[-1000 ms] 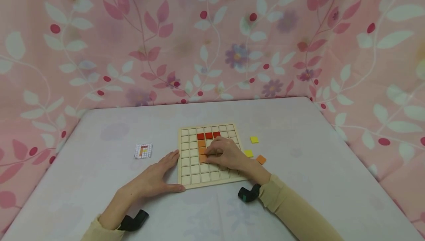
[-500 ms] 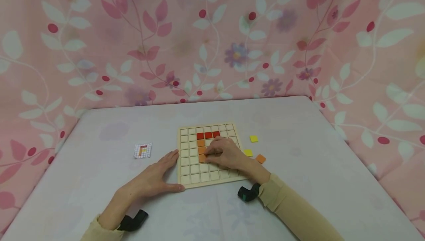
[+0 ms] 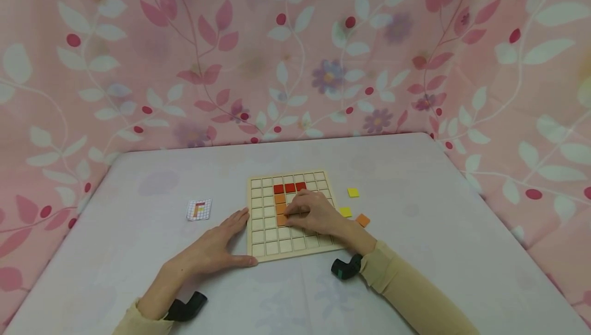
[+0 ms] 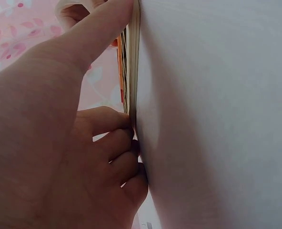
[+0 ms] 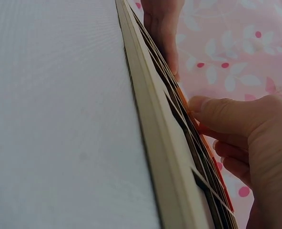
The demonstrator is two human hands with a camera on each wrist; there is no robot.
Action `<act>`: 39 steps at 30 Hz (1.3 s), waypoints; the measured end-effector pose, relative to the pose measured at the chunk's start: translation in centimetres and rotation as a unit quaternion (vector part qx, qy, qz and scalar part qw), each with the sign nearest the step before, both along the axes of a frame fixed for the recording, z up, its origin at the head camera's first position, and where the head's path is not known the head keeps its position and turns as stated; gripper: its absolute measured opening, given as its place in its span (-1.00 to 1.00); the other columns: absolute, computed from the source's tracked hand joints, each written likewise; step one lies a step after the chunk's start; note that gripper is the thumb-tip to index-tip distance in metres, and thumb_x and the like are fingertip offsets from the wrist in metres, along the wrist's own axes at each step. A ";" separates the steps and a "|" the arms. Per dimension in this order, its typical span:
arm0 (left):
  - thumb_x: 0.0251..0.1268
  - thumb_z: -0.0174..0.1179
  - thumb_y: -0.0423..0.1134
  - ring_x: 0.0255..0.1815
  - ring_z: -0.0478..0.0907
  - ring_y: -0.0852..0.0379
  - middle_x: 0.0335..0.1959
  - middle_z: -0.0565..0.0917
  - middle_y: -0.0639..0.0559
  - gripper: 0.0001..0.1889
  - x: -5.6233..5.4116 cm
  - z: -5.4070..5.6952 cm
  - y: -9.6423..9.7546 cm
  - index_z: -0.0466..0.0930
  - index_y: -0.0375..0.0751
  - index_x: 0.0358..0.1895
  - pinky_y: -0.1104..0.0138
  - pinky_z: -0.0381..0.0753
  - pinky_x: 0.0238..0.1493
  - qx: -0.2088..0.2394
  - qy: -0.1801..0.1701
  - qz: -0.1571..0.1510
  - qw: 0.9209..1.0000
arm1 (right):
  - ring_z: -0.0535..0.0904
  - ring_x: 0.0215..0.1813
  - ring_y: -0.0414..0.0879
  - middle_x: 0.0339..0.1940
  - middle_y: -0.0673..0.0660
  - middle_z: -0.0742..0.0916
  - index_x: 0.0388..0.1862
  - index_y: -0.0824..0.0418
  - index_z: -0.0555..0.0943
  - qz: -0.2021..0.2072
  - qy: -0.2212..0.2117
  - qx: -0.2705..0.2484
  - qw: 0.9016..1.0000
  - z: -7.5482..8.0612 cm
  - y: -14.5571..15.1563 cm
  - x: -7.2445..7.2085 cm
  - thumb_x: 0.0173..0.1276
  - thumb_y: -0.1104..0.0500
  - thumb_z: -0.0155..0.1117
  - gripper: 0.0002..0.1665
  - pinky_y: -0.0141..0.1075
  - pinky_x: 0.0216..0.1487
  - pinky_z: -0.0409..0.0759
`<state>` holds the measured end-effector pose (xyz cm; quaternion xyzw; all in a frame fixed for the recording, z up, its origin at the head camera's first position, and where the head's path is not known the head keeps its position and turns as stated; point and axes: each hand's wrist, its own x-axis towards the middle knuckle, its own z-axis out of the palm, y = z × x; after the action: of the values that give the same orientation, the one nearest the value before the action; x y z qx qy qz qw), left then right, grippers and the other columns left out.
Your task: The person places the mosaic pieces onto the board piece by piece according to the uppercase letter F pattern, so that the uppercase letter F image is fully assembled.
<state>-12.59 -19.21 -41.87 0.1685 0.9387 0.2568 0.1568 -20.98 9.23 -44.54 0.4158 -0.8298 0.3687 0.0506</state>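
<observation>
A pale wooden grid board [image 3: 272, 248] lies flat on the table. Three red tiles [image 3: 290, 188] form a row in its upper cells, with a column of orange tiles [image 3: 280, 198] running down from the leftmost one. My right hand [image 3: 316, 214] is over the board, its thumb and index finger pinching the lowest orange tile [image 3: 280, 220] in that column. In the right wrist view the thumb [image 5: 217, 114] meets the tile's edge. My left hand [image 3: 210, 248] holds the board's left side, fingertips and thumb spread along the edge; the left wrist view shows the fingers [image 4: 115, 143] against it.
A small printed pattern card [image 3: 199, 210] lies left of the board. To the right lie two yellow tiles [image 3: 353, 192] and a loose orange tile [image 3: 362, 220], one yellow tile close by the board's edge. A floral curtain [image 3: 295, 68] hangs behind the table.
</observation>
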 end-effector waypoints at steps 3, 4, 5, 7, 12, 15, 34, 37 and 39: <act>-0.04 0.38 0.41 0.65 -0.07 -0.10 0.65 0.03 0.05 0.21 0.0 0.0 0.0 0.03 -0.12 0.61 -0.15 0.12 0.52 0.000 0.002 0.000 1.000 | 0.58 -0.14 -0.23 -0.30 -0.10 0.79 -0.22 0.09 0.81 0.002 -0.004 -0.006 1.000 0.1 0.0 0.0 0.16 0.12 0.57 -0.80 -0.32 -0.11 0.53; -0.05 0.38 0.41 0.65 -0.07 -0.09 0.65 0.03 0.06 0.21 0.0 0.0 0.0 0.03 -0.12 0.61 -0.16 0.12 0.52 -0.001 0.003 0.001 1.000 | 0.58 -0.14 -0.23 -0.30 -0.09 0.79 -0.22 0.10 0.81 0.002 -0.006 -0.006 1.000 0.1 0.0 0.0 0.16 0.12 0.57 -0.80 -0.32 -0.11 0.53; -0.05 0.38 0.41 0.65 -0.06 -0.09 0.65 0.03 0.06 0.21 0.1 0.0 0.0 0.03 -0.12 0.61 -0.16 0.13 0.51 -0.001 0.003 0.001 1.000 | 0.58 -0.15 -0.23 -0.31 -0.09 0.79 -0.22 0.10 0.81 0.001 -0.008 -0.007 1.000 0.1 0.0 0.0 0.16 0.13 0.58 -0.80 -0.32 -0.11 0.53; -0.05 0.38 0.41 0.65 -0.06 -0.09 0.65 0.03 0.06 0.21 0.1 0.0 0.0 0.03 -0.11 0.61 -0.16 0.14 0.51 -0.003 0.005 0.001 1.000 | 0.58 -0.16 -0.23 -0.31 -0.09 0.79 -0.23 0.11 0.81 0.000 -0.010 -0.008 1.000 0.1 0.0 0.0 0.15 0.13 0.58 -0.80 -0.32 -0.11 0.53; -0.04 0.38 0.41 0.65 -0.06 -0.11 0.65 0.03 0.05 0.20 0.1 -0.1 0.0 0.03 -0.11 0.61 -0.17 0.13 0.51 0.000 0.001 0.002 1.000 | 0.58 -0.16 -0.22 -0.32 -0.10 0.78 -0.27 0.08 0.81 -0.005 -0.021 -0.010 1.000 0.1 0.2 -0.4 0.13 0.11 0.60 -0.82 -0.33 -0.11 0.56; -0.04 0.39 0.40 0.65 -0.06 -0.11 0.65 0.02 0.04 0.20 0.0 -0.1 0.0 0.03 -0.11 0.61 -0.18 0.12 0.51 0.000 0.000 0.003 1.000 | 0.61 -0.16 -0.17 -0.32 -0.07 0.78 -0.28 0.09 0.81 -0.009 -0.035 -0.014 0.999 0.2 0.5 -0.6 0.12 0.12 0.60 -0.81 -0.31 -0.15 0.60; -0.05 0.37 0.43 0.65 -0.07 -0.11 0.65 0.02 0.02 0.22 -0.1 -0.3 0.0 0.04 -0.16 0.60 -0.13 0.10 0.53 -0.001 0.010 -0.006 1.000 | 0.65 -0.08 -0.10 -0.28 -0.10 0.76 -0.30 0.05 0.81 -0.070 -0.096 -0.021 0.993 1.9 6.8 -1.5 0.13 0.09 0.60 -0.84 -0.04 0.09 0.54; -0.05 0.37 0.43 0.64 -0.06 -0.12 0.64 0.03 -0.02 0.22 -0.1 -0.3 -0.1 0.05 -0.19 0.60 -0.13 0.11 0.53 -0.006 0.019 -0.009 1.000 | 0.63 -0.05 -0.14 -0.26 -0.14 0.76 -0.31 0.00 0.80 -0.102 -0.109 -0.011 0.989 2.1 9.4 -1.6 0.13 0.07 0.59 -0.85 -0.03 0.17 0.47; -0.05 0.36 0.44 0.64 -0.05 -0.12 0.64 0.04 -0.03 0.22 -0.1 -0.4 -0.2 0.05 -0.20 0.60 -0.12 0.11 0.53 -0.010 0.023 -0.010 1.000 | 0.62 -0.03 -0.18 -0.25 -0.16 0.76 -0.31 -0.05 0.80 -0.118 -0.114 -0.006 0.986 2.2 11.1 -1.5 0.13 0.05 0.59 -0.86 -0.02 0.21 0.45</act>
<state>-12.68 -19.39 -42.27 0.1820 0.9429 0.2415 0.1395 -22.50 20.31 -42.30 0.2696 -0.8714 0.4099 0.0008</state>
